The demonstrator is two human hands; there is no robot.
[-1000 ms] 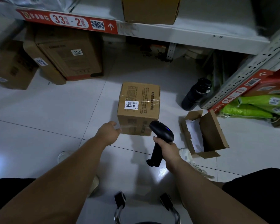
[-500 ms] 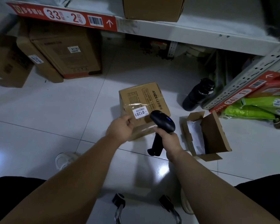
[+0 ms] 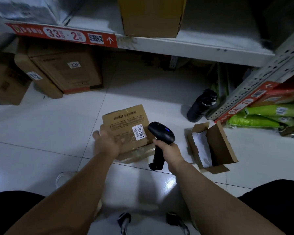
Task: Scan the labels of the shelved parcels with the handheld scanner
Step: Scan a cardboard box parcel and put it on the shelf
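Observation:
A small brown cardboard parcel (image 3: 124, 119) lies tilted on the white tiled floor, its white label (image 3: 139, 132) reading 01201 facing up. My left hand (image 3: 107, 143) grips the parcel's near left edge, fingers spread over the top. My right hand (image 3: 168, 148) is closed on the handle of a black handheld scanner (image 3: 160, 133), whose head sits just right of the label. More labelled brown parcels (image 3: 68, 70) stand under the shelf at the back left.
A white shelf (image 3: 185, 46) with a red 33-2 strip carries a brown box (image 3: 151, 16) above. A black bottle (image 3: 202, 106) stands right of the parcel, an open cardboard box (image 3: 217, 146) lies nearer, and green bags (image 3: 265, 116) fill the low right shelf.
My left hand reached the parcel, took hold and turned it, so the label now faces the scanner. The scanner head has come closer to the label.

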